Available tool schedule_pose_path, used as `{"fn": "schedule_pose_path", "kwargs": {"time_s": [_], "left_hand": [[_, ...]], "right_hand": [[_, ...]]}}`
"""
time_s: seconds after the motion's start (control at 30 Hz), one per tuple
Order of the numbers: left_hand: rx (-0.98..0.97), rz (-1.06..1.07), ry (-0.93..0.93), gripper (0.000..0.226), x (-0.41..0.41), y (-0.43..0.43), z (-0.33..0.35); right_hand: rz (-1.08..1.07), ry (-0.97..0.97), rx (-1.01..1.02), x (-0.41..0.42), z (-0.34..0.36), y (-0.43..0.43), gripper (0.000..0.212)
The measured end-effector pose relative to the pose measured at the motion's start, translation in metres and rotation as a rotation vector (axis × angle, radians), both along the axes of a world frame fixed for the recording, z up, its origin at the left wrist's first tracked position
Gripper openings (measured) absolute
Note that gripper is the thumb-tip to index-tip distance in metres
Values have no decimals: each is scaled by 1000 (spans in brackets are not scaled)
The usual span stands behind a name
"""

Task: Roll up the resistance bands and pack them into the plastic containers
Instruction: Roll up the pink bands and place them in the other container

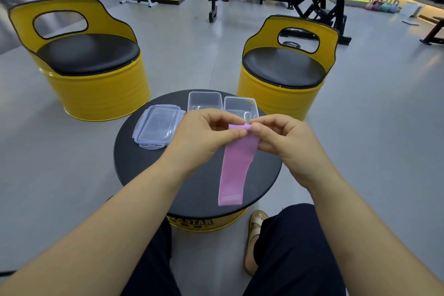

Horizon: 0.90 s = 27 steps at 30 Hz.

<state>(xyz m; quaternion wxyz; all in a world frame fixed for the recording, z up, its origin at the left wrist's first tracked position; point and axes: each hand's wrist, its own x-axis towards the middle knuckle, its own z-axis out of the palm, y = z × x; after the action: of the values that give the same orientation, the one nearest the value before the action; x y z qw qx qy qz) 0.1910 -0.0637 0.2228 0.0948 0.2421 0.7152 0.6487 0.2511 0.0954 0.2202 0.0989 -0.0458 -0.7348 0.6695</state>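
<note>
Item one: pink flat fabric resistance band (231, 170), held in the air above the round black tabletop (144, 163), just in front of the containers. Its upper end is pinched from both sides. A first narrow turn is seen folded over at that end, while the remaining length hangs straight down toward the near edge of the tabletop. Whether the lower end touches the surface cannot be told.

Left hand (204, 134): fingers curled, thumb and forefinger closed on the left corner of the band's upper end. Right hand (281, 142): fingers curled likewise, thumb and fingertips nipping the right corner of the folded edge.

Item two: clear rectangular plastic containers, two in number, the left container (204, 93) and the right container (240, 98), set side by side at the far side of the tabletop, uncovered. No band is seen inside either.

Item three: clear plastic lids with blue clips (157, 125), laid to the left of the containers, apparently stacked.

Surroundings: yellow drum chairs with black cushions (96, 89), placed beyond the table.

Status: task judged to be at an early stage. Rolling is barely begun, and almost the whole band is left to be wound. Nothing is packed; the roll is yet to be placed in a container and the lids yet to be fitted. Only one band is in view.
</note>
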Motion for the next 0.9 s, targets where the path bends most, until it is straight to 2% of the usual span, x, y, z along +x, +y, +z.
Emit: {"fn": "schedule_pose_path", "kwargs": {"time_s": [0.2,0.33,0.43,0.53,0.6,0.7,0.9], "left_hand": [[24,-7,-41,16,0,1,-3],[53,-24,-171,9,0,2,-4],[102,-103,-292,16,-4,0,-5],[98,-282,-433,13,-10,-7,-1],[16,-439,-471,3,-15,-12,3],[-71,-640,-465,6,-17,-14,10],[-93,-715,-462,7,-15,-14,13]], "right_hand": [[0,8,7,1,0,1,32],[-10,22,-30,1,-3,1,31],[38,28,-27,2,-3,2,28],[238,-3,70,4,5,9,28],[430,-61,204,4,14,15,43],[646,-130,321,3,28,15,57],[788,-180,457,-2,40,14,67]]}}
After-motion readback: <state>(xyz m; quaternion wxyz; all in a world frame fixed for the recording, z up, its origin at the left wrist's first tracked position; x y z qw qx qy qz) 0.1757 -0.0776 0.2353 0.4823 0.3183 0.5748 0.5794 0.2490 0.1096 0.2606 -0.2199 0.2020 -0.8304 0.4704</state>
